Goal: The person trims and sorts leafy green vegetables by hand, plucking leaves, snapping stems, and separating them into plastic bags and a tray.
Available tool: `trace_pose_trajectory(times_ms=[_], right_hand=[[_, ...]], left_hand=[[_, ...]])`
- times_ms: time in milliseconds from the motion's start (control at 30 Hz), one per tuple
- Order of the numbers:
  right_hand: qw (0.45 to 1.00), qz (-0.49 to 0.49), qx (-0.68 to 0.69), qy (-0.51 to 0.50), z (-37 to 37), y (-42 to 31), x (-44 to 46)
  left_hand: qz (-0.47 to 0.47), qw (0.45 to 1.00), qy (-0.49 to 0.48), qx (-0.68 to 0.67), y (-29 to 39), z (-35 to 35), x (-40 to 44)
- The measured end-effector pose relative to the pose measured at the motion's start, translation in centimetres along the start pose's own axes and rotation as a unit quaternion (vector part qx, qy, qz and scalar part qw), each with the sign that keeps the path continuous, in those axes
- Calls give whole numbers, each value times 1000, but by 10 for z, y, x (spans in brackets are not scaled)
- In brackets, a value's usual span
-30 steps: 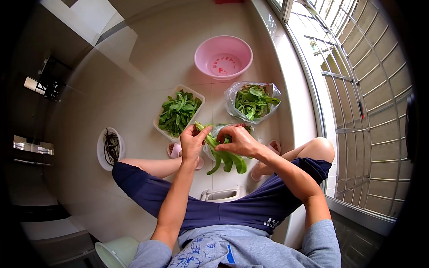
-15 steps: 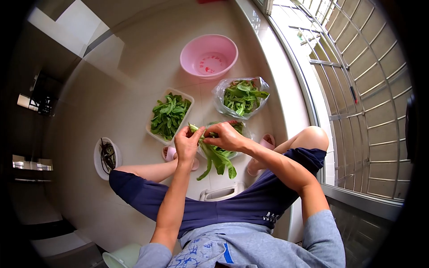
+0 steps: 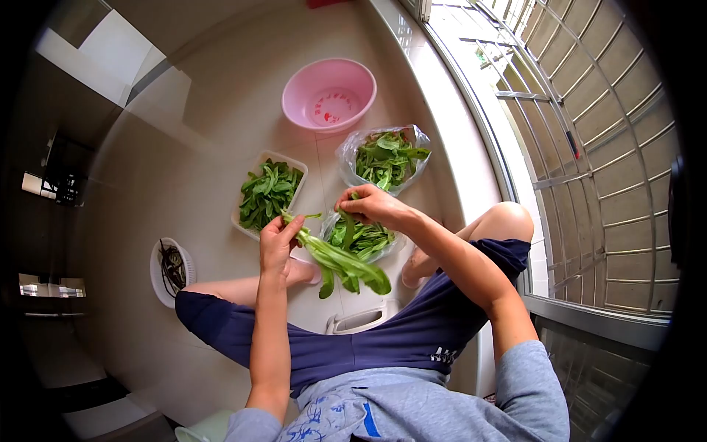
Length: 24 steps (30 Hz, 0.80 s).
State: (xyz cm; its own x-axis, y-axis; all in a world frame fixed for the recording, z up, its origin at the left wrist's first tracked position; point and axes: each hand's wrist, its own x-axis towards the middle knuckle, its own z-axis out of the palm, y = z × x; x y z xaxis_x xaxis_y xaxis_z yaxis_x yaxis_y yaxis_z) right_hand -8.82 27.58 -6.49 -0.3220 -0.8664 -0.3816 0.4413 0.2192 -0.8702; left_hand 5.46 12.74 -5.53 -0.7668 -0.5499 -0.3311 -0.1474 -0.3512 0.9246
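My left hand (image 3: 280, 243) is closed around the stem end of a leafy green stalk (image 3: 346, 267), whose long leaves trail to the right above my lap. A little higher and to the right, my right hand (image 3: 370, 205) pinches a single green leaf (image 3: 347, 230) that hangs down from the fingers. Beneath this hand a clear plastic bag holds more leafy greens (image 3: 372, 240). Just beyond my left hand stands a white rectangular container (image 3: 303, 177) heaped with loose leaves (image 3: 269, 194).
Another clear bag (image 3: 347, 156) of greens lies farther off, below a pink basin (image 3: 293, 92). At left is a white basket (image 3: 189, 274) with dark, thin strips in it. A pale stool (image 3: 359, 319) shows between my legs. A window with metal bars (image 3: 582, 184) runs along the right.
My hands were close together on the stalk and are now apart. The right one has moved up and right with a separate leaf; the left one has shifted left and lower with the stalk.
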Motion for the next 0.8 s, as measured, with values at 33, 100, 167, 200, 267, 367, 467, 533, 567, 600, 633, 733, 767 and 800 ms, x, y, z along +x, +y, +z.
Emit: trace_pose_trajectory(times_ms=[33, 100, 167, 200, 267, 367, 467, 533, 567, 600, 633, 733, 767, 800], right_hand=[[999, -3, 31, 10, -4, -2, 0], [988, -10, 153, 1, -12, -4, 2], [978, -6, 210, -1, -19, -9, -2], [972, -6, 233, -12, -23, -9, -2], [967, -6, 255, -24, -28, -10, -1], [953, -23, 301, -34, -31, -14, -1], [940, -44, 325, -95, -34, -15, -3], [938, -46, 330, -101, -35, -14, -2], [935, -48, 334, -107, -35, -14, -1], [935, -47, 334, -107, -35, -13, -2], [933, -47, 338, -110, -35, -14, -2], [931, -50, 344, -109, -34, -14, -1], [931, -52, 346, -105, -33, -14, -1], [931, -51, 344, -106, -33, -15, -2]], left_hand=[[-16, 999, -10, -38, 1, -4, -1], [-20, 998, -21, -57, 3, -11, -4], [-34, 994, -14, -100, 6, -14, -7], [-37, 993, -30, -106, 6, -18, -8], [-42, 993, -33, -106, 6, -20, -8], [-47, 992, -36, -111, 3, -20, -10], [-48, 991, -43, -120, -2, -19, -9], [-48, 990, -48, -123, -2, -18, -9], [-51, 990, -47, -121, -2, -17, -10], [-53, 990, -46, -119, -2, -16, -11], [-53, 990, -46, -119, -3, -15, -11], [-52, 990, -61, -116, -5, -11, -11], [-50, 989, -78, -112, -5, -8, -12], [-48, 988, -94, -109, -4, -4, -13]])
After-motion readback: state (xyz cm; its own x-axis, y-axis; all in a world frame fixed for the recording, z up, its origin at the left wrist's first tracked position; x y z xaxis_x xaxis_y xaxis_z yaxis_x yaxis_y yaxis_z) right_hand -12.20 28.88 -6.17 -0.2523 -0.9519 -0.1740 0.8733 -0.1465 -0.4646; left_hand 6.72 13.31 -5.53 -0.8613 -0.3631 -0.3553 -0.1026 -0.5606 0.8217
